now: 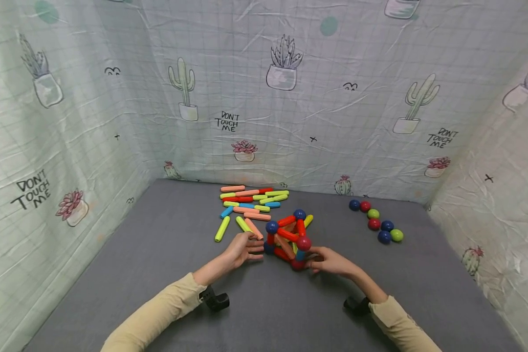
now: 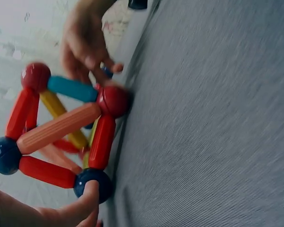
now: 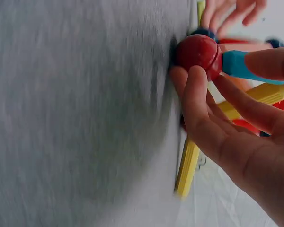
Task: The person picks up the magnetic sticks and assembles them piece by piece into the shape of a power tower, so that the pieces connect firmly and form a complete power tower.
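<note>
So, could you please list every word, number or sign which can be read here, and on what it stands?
"DON'T TOUCH ME": patterned cloth, left side, in the head view.
"DON'T TOUCH ME": back of the cloth, left of centre.
"DON'T TOUCH ME": back of the cloth, far right.
Small cross marks: same cloth.
Rods and balls: no text that I can read.
Dark marks on the cloth in the wrist views: too blurred.

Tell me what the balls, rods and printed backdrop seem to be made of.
Balls: probably hard plastic, glossy, given the bright highlights and a seam line on a red one; coated metal isn't ruled out.
Rods: likely moulded plastic, satin, with even colour and ridged sides.
Backdrop: thin, slightly shiny sheeting, creased; plastic or coated fabric, I can't tell.
</note>
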Motion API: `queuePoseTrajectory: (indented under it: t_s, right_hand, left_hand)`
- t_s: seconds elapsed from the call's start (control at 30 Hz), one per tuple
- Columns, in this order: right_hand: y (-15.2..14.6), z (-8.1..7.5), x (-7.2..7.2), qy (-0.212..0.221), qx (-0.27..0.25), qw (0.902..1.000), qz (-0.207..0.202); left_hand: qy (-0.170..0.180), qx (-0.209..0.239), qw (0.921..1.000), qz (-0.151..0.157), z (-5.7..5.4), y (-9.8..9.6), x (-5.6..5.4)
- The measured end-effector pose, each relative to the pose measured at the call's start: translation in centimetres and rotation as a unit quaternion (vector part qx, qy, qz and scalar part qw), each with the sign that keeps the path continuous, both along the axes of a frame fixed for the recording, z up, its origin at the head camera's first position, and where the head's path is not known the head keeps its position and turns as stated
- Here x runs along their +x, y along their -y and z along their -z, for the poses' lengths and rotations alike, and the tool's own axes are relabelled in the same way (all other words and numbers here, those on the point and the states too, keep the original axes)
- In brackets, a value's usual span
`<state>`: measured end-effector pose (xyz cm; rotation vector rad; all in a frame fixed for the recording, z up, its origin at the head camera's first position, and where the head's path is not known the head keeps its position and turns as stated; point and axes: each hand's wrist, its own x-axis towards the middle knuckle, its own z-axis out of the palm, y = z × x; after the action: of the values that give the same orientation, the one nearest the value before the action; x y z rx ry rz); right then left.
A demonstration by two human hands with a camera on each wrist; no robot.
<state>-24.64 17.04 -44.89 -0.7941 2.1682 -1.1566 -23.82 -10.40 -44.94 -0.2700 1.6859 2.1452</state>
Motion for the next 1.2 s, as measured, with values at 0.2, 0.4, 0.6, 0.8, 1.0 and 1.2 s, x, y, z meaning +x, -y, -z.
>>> queuePoseTrajectory:
  t_s: [0.2,0.4,0.6,0.8,1.0,1.2]
  right_hand:
    - [1.2,-0.1,0.9,0.026,0.014,0.9995,-0.01]
    - [1.9,-0.1,0.9,0.014,0.029,0.9995,-0.004]
    - [1.3,-0.1,-0.3,-0.261,0.121,0.954,0.083]
    - [-0.2,0.8,-2.6,-0.439,0.186,0.8718,0.112]
    - [-1.3,1.9,-4.8,-0.478,0.148,0.8652,0.027]
    - [-1.2,1.9,-5.2,-0.5,0.174,0.8481,0.026]
  left_hand:
    - [-0.033,-0.003,0.9994,-0.005,-0.1,-0.8,-1.7]
    - [-0.068,-0.009,0.9977,-0.003,-0.1,-2.0,-3.7]
    - [-0.078,-0.042,0.9959,-0.012,-0.2,-1.0,-4.8]
    - [-0.111,-0.1,0.9887,-0.01,-0.5,2.2,-5.0]
    - [-0.258,-0.275,0.9261,0.018,-0.1,5.8,-5.8]
    - [-0.408,-0.506,0.7535,0.097,0.8,8.2,-6.5]
